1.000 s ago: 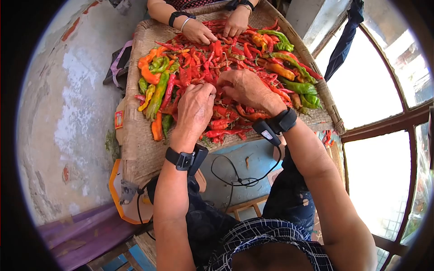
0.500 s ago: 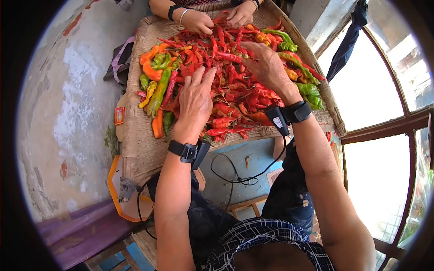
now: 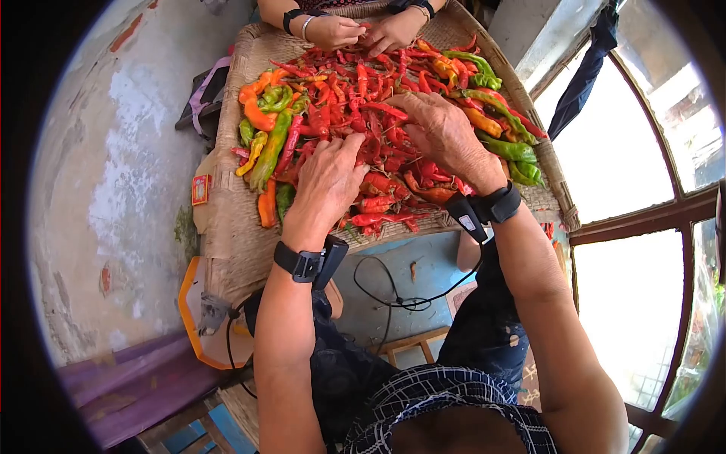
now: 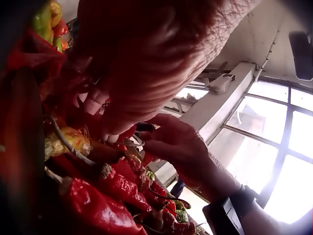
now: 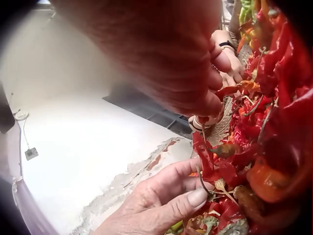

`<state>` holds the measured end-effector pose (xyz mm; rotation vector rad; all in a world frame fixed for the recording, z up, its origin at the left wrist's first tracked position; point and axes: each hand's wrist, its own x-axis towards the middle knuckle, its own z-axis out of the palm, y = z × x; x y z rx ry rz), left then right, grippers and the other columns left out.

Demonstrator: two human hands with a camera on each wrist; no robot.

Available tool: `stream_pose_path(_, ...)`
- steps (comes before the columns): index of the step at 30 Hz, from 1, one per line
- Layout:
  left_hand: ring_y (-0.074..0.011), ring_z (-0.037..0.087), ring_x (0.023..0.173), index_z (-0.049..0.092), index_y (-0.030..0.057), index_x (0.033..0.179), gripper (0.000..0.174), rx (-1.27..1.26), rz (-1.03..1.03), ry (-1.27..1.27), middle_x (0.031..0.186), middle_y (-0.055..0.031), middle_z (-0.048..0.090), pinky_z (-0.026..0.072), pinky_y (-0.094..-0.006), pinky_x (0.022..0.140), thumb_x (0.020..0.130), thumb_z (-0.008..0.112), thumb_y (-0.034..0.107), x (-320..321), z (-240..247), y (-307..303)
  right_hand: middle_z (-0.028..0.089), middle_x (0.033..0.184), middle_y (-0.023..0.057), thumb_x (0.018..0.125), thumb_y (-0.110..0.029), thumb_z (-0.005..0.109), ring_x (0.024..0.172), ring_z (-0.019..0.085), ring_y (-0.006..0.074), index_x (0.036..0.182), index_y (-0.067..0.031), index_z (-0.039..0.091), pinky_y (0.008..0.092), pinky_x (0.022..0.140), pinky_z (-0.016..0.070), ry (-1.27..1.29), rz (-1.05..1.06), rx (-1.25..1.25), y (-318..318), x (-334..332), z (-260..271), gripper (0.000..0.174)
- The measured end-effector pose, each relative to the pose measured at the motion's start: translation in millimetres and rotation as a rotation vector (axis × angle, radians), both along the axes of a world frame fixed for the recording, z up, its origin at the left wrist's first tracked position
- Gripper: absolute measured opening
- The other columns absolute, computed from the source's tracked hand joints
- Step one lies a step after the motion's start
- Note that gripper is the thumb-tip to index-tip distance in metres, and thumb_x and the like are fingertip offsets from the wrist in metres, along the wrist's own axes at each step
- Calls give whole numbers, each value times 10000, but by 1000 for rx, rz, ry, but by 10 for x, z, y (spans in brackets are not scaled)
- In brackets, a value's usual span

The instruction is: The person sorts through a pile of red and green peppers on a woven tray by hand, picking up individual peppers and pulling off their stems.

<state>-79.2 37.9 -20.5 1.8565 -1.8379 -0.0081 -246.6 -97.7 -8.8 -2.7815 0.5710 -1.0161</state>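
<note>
1. Woven tray (image 3: 233, 253), straw-coloured, rim raised; bare weave shows at the near-left corner.
2. Red peppers (image 3: 376, 204) cover the middle in a loose heap, several wrinkled.
3. Left side: orange peppers (image 3: 257, 115) and a long green pepper (image 3: 271, 151) lie together.
4. Right side: more green peppers near the rim.

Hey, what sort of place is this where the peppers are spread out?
Probably a plain room in a home or small workshop, judging by the worn, patchy wall, the bright framed window and the big woven tray heaped with peppers.
</note>
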Motion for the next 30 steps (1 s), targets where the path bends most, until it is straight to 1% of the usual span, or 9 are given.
stream_pose_path(9,-357,564,922,557,23,1004,213,-33,-17,-23,907,-155,601,478,-439,766,806,629,57,-52,45,39,620,697,59,796,-93,691,664,586,119,1019,11,647,290,647,495,10,67,703,-19,-280,125,250)
stream_pose_path(12,-349,578,882,578,33,986,164,-78,4,35,899,-150,607,480,-425,760,826,611,46,-66,134,35,629,869,20,881,-123,673,795,582,76,1105,21,600,241,703,499,9,23,885,-87,-306,202,276)
stream_pose_path(14,-309,609,860,588,43,1002,141,-186,63,168,907,-147,618,488,-378,761,862,582,43,-59,150,19,642,940,50,896,-146,659,851,601,102,1157,41,577,257,741,510,-125,52,976,-241,-260,88,331)
stream_pose_path(16,-293,606,867,571,26,1016,159,-213,65,250,933,-124,630,492,-388,743,864,601,63,-3,120,-18,672,915,141,854,-161,673,803,657,197,1158,39,595,315,729,526,-510,-14,591,-261,-142,79,372)
stream_pose_path(17,-242,608,832,572,23,1034,164,-241,50,435,927,-108,631,497,-353,725,881,600,75,22,115,-31,663,995,186,860,-168,661,876,666,250,1204,21,582,349,768,528,-373,-160,399,-245,-156,83,400)
stream_pose_path(20,-96,572,763,572,19,1068,171,-297,-31,754,919,-46,620,495,-254,683,930,583,120,8,168,-42,663,975,179,852,-189,675,861,668,257,1193,8,594,367,770,528,-156,-30,412,-55,-85,139,403)
stream_pose_path(24,-59,556,798,572,33,1083,172,-211,-95,1029,931,-18,602,499,-225,694,949,562,139,-18,195,-47,645,846,120,856,-190,684,697,605,204,1057,19,641,323,679,513,-106,298,630,270,83,94,294)
stream_pose_path(28,-74,568,814,572,27,1098,202,-203,-185,1080,952,-32,612,503,-235,710,958,558,172,-50,199,-37,632,773,71,878,-196,673,654,597,163,943,26,636,297,633,507,-67,292,633,310,108,58,235)
stream_pose_path(30,-72,555,866,553,20,1160,249,-250,-114,1202,1039,-60,604,484,-233,757,950,571,151,-32,230,-14,600,714,19,900,-220,659,610,581,108,876,18,619,257,563,502,-162,304,1054,304,64,137,243)
